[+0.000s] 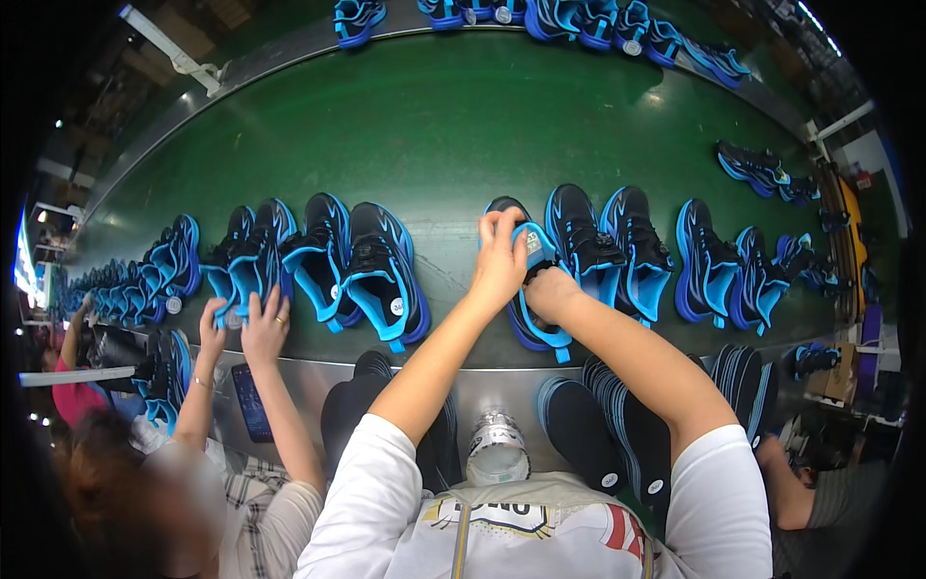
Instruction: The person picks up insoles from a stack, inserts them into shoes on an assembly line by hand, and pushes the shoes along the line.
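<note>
Ideally, from my remote seat, I'd let the left hand [498, 262], pinching the black-and-blue shoe [524, 326] at its tongue [533, 246], hold the mouth wide so the right hand [553, 293] can work without creasing the collar. The right fingertips are hidden inside; I can't tell whether they grip. The shoe lies beneath both hands on the green table [444, 125]. I count one shoe handled, two just right of the hands [576, 232] and one phone [253, 403] off left.
</note>
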Available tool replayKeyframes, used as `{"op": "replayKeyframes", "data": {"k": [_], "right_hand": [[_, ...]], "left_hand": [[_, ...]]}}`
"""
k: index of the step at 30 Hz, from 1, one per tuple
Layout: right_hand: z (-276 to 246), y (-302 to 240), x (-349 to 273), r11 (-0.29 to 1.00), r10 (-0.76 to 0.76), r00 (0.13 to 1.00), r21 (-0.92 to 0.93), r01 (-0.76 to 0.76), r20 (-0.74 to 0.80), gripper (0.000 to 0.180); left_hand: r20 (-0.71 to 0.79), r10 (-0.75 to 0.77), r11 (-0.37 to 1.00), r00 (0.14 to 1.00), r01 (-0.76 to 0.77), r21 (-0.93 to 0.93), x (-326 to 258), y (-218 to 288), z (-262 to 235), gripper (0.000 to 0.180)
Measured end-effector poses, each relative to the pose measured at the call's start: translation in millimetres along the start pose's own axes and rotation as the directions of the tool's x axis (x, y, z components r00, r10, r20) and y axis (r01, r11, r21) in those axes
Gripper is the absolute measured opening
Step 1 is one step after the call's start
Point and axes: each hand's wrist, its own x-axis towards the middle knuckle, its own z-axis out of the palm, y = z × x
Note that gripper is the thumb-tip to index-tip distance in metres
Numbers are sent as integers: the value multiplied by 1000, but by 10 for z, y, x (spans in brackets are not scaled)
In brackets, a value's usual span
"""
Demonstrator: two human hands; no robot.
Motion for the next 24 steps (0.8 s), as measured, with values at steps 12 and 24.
{"op": "replayKeyframes", "data": {"k": [12,24], "right_hand": [[-118,-191,-574,937,-3,994,347,41,-107,38],[235,-592,-1729,876,348,769,478,-63,-536,41]], "left_hand": [[310,-94,994,946,72,83,34,11,-24,40],[254,394,772,883,-468,430,-213,51,-282,16]]}}
